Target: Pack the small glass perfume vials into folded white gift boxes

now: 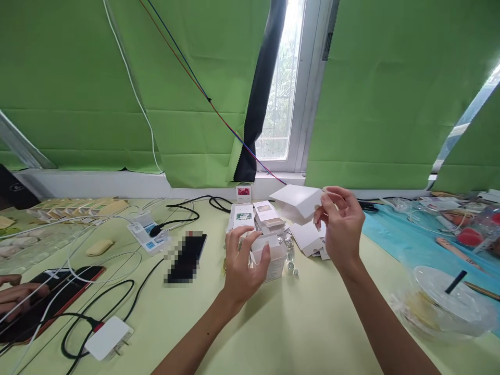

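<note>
My right hand (339, 224) is raised at the right of the middle, its thumb and fingers pinched on the edge of a white folded card box (300, 200). The box hangs tilted above other white flat boxes (308, 237). My left hand (246, 265) has its fingers apart and curved beside a white box (273, 258) on the table; whether it touches the box is unclear. Behind it lie white boxes with printed pictures (242, 213), (267, 211). Small clear glass-like pieces (289, 252) sit to the right of the near box.
A phone (187, 258), power strip (146, 234), white charger (109, 337) and cables lie left. Another person's hand (19, 297) rests on a tablet (50, 297) at far left. A lidded plastic container (445, 297) and blue sheet (390, 229) are right.
</note>
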The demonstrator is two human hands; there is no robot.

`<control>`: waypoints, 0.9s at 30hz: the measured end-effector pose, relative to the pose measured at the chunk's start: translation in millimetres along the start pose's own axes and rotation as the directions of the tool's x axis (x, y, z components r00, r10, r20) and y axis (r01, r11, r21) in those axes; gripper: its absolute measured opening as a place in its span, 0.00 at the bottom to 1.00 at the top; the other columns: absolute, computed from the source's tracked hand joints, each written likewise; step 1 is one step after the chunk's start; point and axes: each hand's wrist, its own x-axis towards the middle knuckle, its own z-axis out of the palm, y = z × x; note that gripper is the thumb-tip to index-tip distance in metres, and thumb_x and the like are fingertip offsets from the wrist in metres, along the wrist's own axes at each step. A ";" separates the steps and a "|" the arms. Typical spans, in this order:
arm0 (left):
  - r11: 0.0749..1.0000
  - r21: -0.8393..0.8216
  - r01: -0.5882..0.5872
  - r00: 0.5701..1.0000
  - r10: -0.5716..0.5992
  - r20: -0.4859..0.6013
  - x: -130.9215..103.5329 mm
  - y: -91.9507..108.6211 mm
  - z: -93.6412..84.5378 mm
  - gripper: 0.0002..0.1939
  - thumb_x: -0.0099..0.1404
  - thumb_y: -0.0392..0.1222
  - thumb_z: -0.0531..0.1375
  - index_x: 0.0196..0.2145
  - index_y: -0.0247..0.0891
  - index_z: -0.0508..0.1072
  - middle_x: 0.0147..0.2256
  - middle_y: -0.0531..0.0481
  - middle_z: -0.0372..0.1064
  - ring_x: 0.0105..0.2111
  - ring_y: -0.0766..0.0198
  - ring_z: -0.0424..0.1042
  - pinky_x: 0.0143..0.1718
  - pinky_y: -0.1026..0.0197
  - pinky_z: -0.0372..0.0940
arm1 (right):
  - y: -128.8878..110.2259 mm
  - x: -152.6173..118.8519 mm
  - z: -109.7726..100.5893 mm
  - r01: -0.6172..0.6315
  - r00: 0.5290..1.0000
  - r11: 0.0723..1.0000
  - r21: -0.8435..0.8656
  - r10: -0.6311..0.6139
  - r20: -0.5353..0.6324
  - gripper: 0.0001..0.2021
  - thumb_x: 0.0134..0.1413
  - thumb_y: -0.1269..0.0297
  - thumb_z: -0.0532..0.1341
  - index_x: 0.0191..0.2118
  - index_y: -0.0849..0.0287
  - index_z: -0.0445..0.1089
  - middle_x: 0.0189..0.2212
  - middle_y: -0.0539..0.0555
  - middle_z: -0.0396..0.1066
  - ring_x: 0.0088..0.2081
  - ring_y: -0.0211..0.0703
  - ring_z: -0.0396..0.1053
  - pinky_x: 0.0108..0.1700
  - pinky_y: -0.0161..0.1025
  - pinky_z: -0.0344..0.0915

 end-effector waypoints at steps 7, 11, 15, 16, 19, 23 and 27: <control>0.990 0.138 0.032 0.964 -0.067 0.257 59.7 7.3 0.2 0.39 0.62 0.35 0.62 0.67 0.46 0.52 0.65 0.34 0.52 0.65 0.33 0.52 0.59 0.27 0.57 | -13.1 32.5 19.8 -0.303 0.938 0.949 0.091 0.280 0.204 0.13 0.41 0.62 0.69 0.33 0.57 0.69 0.22 0.44 0.66 0.15 0.28 0.59 0.15 0.30 0.53; 0.994 0.111 0.016 0.902 -0.062 0.428 85.2 -5.0 2.6 0.50 0.56 0.43 0.71 0.69 0.51 0.49 0.65 0.34 0.54 0.67 0.27 0.48 0.58 0.22 0.56 | -8.2 38.9 23.6 -0.377 0.880 0.924 0.059 0.337 0.336 0.14 0.40 0.60 0.70 0.33 0.57 0.69 0.20 0.43 0.65 0.16 0.28 0.58 0.17 0.29 0.53; 0.996 0.091 0.008 0.871 -0.052 0.489 96.6 -12.8 1.2 0.47 0.52 0.42 0.74 0.65 0.50 0.60 0.62 0.37 0.63 0.65 0.33 0.58 0.62 0.25 0.54 | -4.5 41.4 24.5 -0.476 0.833 0.875 0.092 0.414 0.366 0.13 0.37 0.61 0.71 0.31 0.58 0.70 0.19 0.43 0.64 0.16 0.27 0.55 0.17 0.29 0.50; 0.996 0.085 0.008 0.865 -0.050 0.499 97.8 -13.2 0.1 0.44 0.52 0.41 0.74 0.64 0.49 0.63 0.61 0.38 0.64 0.64 0.35 0.60 0.63 0.26 0.54 | -4.0 42.2 24.0 -0.496 0.822 0.862 0.100 0.429 0.374 0.13 0.36 0.62 0.71 0.31 0.58 0.71 0.19 0.43 0.63 0.16 0.27 0.54 0.17 0.28 0.50; 0.999 0.053 0.015 0.852 -0.040 0.521 100.0 -12.2 -3.4 0.37 0.56 0.41 0.73 0.61 0.48 0.66 0.61 0.39 0.64 0.62 0.40 0.64 0.60 0.34 0.62 | -2.5 44.2 21.0 -0.528 0.800 0.843 0.107 0.451 0.396 0.12 0.36 0.64 0.71 0.31 0.58 0.72 0.18 0.42 0.62 0.16 0.26 0.52 0.17 0.28 0.51; 1.000 -0.022 0.007 0.813 0.007 0.582 102.8 -11.6 -6.7 0.29 0.56 0.39 0.71 0.55 0.45 0.69 0.57 0.42 0.68 0.61 0.45 0.66 0.57 0.43 0.67 | 0.5 43.5 17.5 -0.504 0.793 0.862 0.051 0.439 0.422 0.12 0.38 0.63 0.70 0.32 0.58 0.72 0.21 0.43 0.63 0.17 0.26 0.51 0.17 0.28 0.53; 0.998 -0.063 0.023 0.778 0.022 0.628 102.6 -15.1 -7.7 0.28 0.55 0.39 0.70 0.52 0.45 0.67 0.52 0.44 0.70 0.54 0.48 0.70 0.51 0.48 0.70 | 5.5 41.8 17.6 -0.549 0.742 0.835 0.037 0.467 0.480 0.11 0.39 0.64 0.70 0.32 0.58 0.72 0.21 0.43 0.61 0.17 0.26 0.49 0.16 0.27 0.53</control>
